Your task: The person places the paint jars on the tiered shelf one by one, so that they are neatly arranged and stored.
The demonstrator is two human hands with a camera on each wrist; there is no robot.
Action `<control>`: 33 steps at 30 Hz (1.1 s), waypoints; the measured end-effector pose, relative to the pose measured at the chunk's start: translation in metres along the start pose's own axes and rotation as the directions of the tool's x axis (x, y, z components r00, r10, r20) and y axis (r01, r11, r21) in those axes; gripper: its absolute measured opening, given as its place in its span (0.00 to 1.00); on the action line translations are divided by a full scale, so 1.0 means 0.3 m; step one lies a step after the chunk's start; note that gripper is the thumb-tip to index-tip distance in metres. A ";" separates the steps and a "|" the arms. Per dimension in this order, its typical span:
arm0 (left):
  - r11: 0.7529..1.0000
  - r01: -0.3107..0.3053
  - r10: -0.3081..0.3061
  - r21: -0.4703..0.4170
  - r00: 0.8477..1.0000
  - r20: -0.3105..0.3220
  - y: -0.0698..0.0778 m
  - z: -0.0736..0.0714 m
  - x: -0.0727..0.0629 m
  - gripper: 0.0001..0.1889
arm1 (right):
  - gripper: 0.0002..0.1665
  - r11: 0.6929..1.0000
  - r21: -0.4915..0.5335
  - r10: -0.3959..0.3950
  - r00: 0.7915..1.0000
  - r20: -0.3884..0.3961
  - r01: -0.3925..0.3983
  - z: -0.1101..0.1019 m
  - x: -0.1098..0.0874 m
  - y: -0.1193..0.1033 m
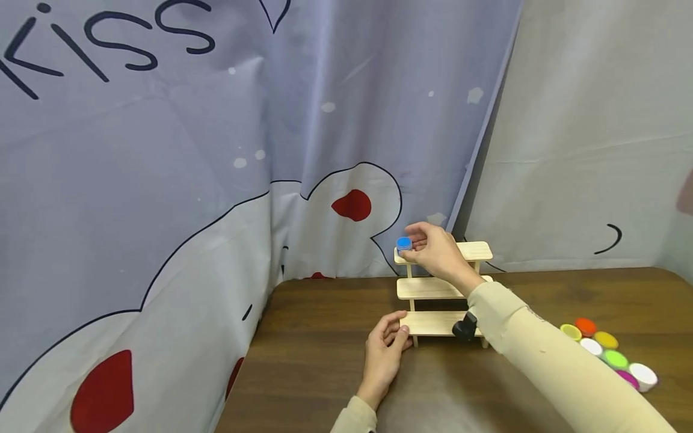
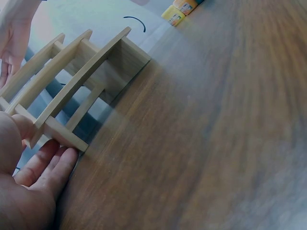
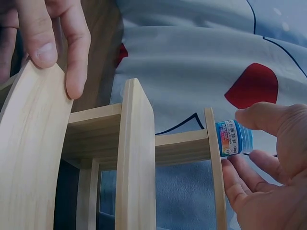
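1. a brown table (image 1: pixel 303 355) with wood grain, its far right corner rounded.
2. a cluster of small jars (image 1: pixel 616 359) toward the table's right side, red-orange, yellow, amber, green, magenta and white.
3. a lavender-blue and white curtain (image 1: pixel 368 78) behind the table, hanging in soft folds.
4. dark lettering (image 1: pixel 116 46) at its upper left, reading "kiss".
5. a red patch (image 1: pixel 353 205) inside a black-outlined white shape, and a bigger red patch (image 1: pixel 103 391) lower left.
6. paler cloth (image 1: pixel 585 120) on the right, bearing a short dark curve (image 1: pixel 620 233).

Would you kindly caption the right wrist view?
Right hand around a labelled blue jar atop a tiered wooden shelf.
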State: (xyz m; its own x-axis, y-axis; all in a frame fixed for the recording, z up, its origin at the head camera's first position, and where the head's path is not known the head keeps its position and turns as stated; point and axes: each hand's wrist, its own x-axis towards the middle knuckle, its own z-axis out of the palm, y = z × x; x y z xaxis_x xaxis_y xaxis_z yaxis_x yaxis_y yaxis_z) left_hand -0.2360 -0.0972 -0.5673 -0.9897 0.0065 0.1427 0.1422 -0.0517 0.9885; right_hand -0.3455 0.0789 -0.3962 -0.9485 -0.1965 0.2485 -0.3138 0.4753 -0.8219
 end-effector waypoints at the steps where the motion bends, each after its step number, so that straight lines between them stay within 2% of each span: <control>1: 1.000 0.004 -0.004 0.000 1.000 -0.002 -0.001 -0.001 0.000 0.16 | 0.36 1.000 0.006 -0.005 1.000 -0.003 0.005 0.000 -0.002 0.003; 9: 1.000 0.002 -0.002 0.016 1.000 -0.004 -0.008 -0.008 0.003 0.16 | 0.39 0.999 0.049 -0.010 0.998 -0.055 0.012 -0.023 -0.019 0.009; 17: 1.000 0.023 -0.022 0.016 1.000 -0.015 -0.008 -0.007 0.006 0.16 | 0.40 0.999 0.024 -0.031 0.995 -0.100 0.034 -0.080 -0.028 -0.010; 21: 1.000 0.028 -0.028 0.010 1.000 -0.009 -0.008 -0.002 0.007 0.17 | 0.39 0.996 0.057 -0.056 0.990 -0.127 0.064 -0.116 -0.042 -0.029; 27: 1.000 0.002 -0.002 0.016 1.000 -0.008 -0.011 -0.001 0.007 0.16 | 0.36 0.988 0.116 -0.086 0.981 -0.174 0.107 -0.176 -0.070 -0.067; 33: 1.000 0.008 -0.008 0.005 1.000 -0.008 -0.013 0.003 0.009 0.16 | 0.36 0.968 0.188 -0.121 0.967 -0.225 0.165 -0.241 -0.098 -0.117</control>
State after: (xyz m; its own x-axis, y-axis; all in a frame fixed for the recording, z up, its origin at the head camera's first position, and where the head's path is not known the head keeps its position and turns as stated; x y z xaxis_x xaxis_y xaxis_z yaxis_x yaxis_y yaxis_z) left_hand -0.2392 -0.0962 -0.5707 -0.9909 -0.0016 0.1344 0.1343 -0.0466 0.9898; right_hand -0.3097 0.1301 -0.3377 -0.8889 -0.0549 0.4547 -0.4520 0.2664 -0.8513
